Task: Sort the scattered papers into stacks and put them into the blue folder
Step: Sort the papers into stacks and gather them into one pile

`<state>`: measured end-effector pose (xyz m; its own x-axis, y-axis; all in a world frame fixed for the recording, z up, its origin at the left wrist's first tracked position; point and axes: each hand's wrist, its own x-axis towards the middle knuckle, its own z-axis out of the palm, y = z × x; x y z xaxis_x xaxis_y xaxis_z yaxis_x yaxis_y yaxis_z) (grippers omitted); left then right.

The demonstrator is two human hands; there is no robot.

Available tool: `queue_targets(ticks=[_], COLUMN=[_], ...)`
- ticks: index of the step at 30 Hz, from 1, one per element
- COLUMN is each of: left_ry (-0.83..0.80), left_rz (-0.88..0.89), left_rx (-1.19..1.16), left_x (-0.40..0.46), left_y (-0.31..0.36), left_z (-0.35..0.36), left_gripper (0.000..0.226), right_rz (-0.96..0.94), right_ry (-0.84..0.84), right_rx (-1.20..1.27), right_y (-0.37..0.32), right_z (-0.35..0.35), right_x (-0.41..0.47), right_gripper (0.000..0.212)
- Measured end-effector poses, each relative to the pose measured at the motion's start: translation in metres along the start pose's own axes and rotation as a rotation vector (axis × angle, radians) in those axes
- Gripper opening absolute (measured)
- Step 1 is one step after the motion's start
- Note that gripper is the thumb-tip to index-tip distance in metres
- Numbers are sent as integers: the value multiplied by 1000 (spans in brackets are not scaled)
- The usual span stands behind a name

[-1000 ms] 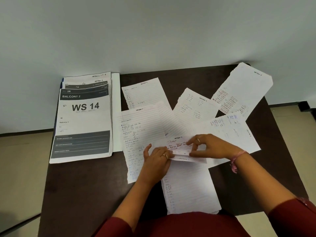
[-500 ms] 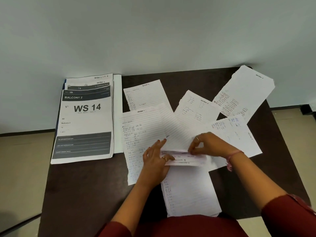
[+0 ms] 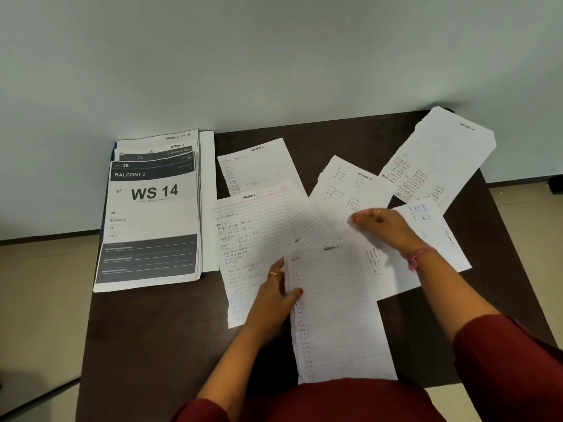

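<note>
Because these papers (image 3: 338,312) are thin, limp and slippery, scattered mid-frame across the dark tabletop (image 3: 170,330), an edge grip suits. The left hand (image 3: 274,296) pinches one sheet's left edge; the right hand (image 3: 387,229) is blurred, its grip unclear. The folder (image 3: 115,147) barely shows upper left, under a stack (image 3: 152,214).

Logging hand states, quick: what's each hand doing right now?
Left hand: pinches the left edge of the near lined sheet.
Right hand: blurred over the papers; grip cannot be told.
</note>
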<state>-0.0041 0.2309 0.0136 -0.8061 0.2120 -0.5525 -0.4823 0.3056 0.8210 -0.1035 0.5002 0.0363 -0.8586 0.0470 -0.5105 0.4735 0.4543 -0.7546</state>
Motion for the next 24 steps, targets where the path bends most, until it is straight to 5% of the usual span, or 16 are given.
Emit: queue_targets(ticks=[2, 4, 9, 12, 18, 24], left_ry=[34, 44, 109, 156, 233, 225], left_rz=[-4, -5, -17, -29, -48, -23], left_rx=[49, 90, 142, 133, 14, -132], left_x=[-3, -5, -5, -3, -5, -10], left_y=[-1, -1, -6, -7, -8, 6], left_z=[4, 8, 15, 19, 27, 25], left_gripper=[43, 28, 9, 9, 11, 16], right_rz=[36, 148, 381, 376, 304, 194], right_ry=[331, 491, 467, 491, 485, 408], right_rx=[-22, -53, -299, -256, -86, 245], right_y=[4, 3, -12, -16, -16, -36], right_z=[-10, -18, -9, -4, -8, -23], right_x=[26, 47, 69, 72, 63, 41], right_gripper=[41, 53, 79, 72, 43, 68])
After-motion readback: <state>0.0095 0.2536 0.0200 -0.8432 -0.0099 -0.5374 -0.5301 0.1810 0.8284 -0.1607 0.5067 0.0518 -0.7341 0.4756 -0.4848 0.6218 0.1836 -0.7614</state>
